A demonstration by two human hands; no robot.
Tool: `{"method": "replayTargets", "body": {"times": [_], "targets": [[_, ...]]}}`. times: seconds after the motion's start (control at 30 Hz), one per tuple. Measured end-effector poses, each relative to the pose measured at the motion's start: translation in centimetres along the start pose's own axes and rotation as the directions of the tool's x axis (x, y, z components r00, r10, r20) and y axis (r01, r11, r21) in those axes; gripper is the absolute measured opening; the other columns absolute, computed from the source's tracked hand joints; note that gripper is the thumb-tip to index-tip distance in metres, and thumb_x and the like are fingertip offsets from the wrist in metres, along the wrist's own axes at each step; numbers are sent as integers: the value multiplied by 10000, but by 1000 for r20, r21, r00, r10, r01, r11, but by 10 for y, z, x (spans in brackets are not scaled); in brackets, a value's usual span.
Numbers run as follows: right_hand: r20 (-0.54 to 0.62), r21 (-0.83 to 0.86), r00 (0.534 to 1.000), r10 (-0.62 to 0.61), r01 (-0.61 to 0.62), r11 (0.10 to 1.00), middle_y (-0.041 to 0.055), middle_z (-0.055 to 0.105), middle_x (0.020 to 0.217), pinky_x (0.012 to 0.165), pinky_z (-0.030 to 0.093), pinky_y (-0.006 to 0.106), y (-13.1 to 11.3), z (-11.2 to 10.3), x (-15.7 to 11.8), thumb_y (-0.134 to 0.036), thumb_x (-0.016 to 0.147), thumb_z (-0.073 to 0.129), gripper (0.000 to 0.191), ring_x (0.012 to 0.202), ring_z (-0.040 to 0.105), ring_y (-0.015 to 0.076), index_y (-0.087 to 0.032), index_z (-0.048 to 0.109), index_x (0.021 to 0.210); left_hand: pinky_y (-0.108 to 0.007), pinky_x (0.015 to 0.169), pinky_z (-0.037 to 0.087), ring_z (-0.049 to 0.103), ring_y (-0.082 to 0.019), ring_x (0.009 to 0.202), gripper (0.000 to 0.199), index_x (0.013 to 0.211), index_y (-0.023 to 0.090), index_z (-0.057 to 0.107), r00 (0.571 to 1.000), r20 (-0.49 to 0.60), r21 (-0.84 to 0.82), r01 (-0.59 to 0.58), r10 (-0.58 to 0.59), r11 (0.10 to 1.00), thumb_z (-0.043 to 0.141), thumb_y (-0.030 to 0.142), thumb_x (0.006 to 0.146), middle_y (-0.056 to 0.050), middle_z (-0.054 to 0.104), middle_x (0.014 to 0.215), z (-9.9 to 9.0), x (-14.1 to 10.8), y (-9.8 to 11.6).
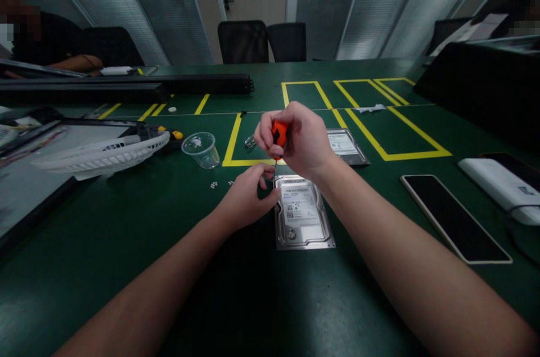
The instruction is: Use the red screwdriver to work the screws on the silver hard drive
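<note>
A silver hard drive (304, 211) with a white label lies flat on the green table, its long side running away from me. My right hand (295, 138) is wrapped round the orange and black handle of a screwdriver (279, 133). The screwdriver stands nearly upright, its thin shaft meeting the drive's far left corner. My left hand (248, 194) grips the drive by its left edge, the thumb on the edge and curled fingertips beside the screwdriver shaft. Tiny screws (214, 185) lie left of that hand. A second hard drive (348, 146) lies partly hidden behind my right wrist.
A clear plastic cup (199, 149) stands to the left, near a white curved frame (105, 154) and a large grey panel (37, 160). On the right lie a phone (455, 216) and a white device (502, 188). Yellow tape (415, 154) marks rectangles. People sit at both far sides.
</note>
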State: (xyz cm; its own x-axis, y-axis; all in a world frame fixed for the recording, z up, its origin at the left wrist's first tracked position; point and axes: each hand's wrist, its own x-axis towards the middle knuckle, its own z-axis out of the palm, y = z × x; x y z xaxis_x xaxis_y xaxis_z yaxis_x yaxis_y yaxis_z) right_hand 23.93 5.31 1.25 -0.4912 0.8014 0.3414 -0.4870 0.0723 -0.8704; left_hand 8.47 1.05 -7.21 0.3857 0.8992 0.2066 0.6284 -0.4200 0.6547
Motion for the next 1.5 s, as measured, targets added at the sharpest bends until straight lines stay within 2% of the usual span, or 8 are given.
{"method": "replayTargets", "body": {"times": [0.23, 0.43, 0.57, 0.67, 0.8, 1.07, 1.27, 1.5], "targets": [[-39, -136, 999, -17, 11, 991, 9, 573, 647, 575, 367, 273, 5, -2, -1, -339, 907, 555, 342, 545, 453, 108, -198, 600, 598, -348, 737, 480, 605, -193, 804, 367, 1207, 168, 621, 1000, 3, -5, 4, -4, 1000, 689, 310, 876, -72, 687, 994, -1, 1, 1], [-65, -190, 997, -36, 23, 982, 1, 597, 677, 557, 357, 270, 5, -2, -1, -232, 897, 589, 233, 583, 514, 114, -194, 608, 668, -354, 739, 479, 588, -191, 787, 349, 1186, 160, 631, 1000, 6, 6, 13, -13, 1000, 687, 315, 878, -63, 676, 951, -1, 1, 2], [-74, -190, 997, -33, 18, 982, -7, 632, 698, 506, 339, 263, 5, -1, -2, -249, 907, 613, 174, 570, 558, 116, -199, 609, 741, -357, 752, 482, 593, -193, 804, 370, 1211, 152, 626, 1000, -1, 6, -7, 7, 1000, 684, 300, 878, -67, 677, 971, 0, 2, 1], [-80, -116, 996, -30, 21, 993, -26, 664, 757, 465, 308, 262, 6, 0, -2, -235, 901, 619, 143, 497, 534, 97, -218, 553, 775, -357, 749, 482, 599, -195, 811, 375, 1215, 143, 625, 1000, -8, 5, -11, 11, 1000, 686, 293, 877, -74, 677, 987, 1, 2, 0], [-63, -78, 997, -37, 32, 996, -35, 653, 718, 461, 221, 253, 4, 1, -1, -217, 924, 585, 171, 448, 399, 63, -214, 514, 768, -348, 736, 483, 600, -190, 803, 359, 1205, 164, 621, 1000, -6, 13, -7, 7, 1000, 691, 305, 883, -69, 682, 993, 0, 1, -1], [-21, -88, 1000, -19, 17, 996, 20, 595, 646, 503, 272, 258, 3, 0, 0, -398, 963, 516, 449, 481, 353, 71, -180, 574, 575, -343, 735, 485, 609, -192, 802, 379, 1227, 167, 626, 1000, -4, 13, -3, 3, 1000, 694, 315, 884, -63, 679, 978, 0, 0, -1], [-27, -61, 1000, -9, 7, 998, 26, 599, 669, 523, 295, 267, 3, 0, 0, -352, 923, 505, 380, 500, 391, 86, -187, 590, 591, -346, 741, 486, 605, -192, 809, 396, 1240, 158, 629, 1000, 0, -7, 6, -6, 1000, 694, 313, 882, -70, 677, 995, 0, 1, 0], [-107, -239, 993, -59, 32, 970, -5, 574, 645, 547, 353, 272, 7, 0, -1, -317, 919, 578, 259, 579, 484, 119, -204, 627, 690, -356, 744, 481, 606, -198, 806, 367, 1204, 168, 621, 1000, 1, 3, 11, -11, 1000, 688, 313, 874, -70, 685, 981, 0, 1, 1]]}}
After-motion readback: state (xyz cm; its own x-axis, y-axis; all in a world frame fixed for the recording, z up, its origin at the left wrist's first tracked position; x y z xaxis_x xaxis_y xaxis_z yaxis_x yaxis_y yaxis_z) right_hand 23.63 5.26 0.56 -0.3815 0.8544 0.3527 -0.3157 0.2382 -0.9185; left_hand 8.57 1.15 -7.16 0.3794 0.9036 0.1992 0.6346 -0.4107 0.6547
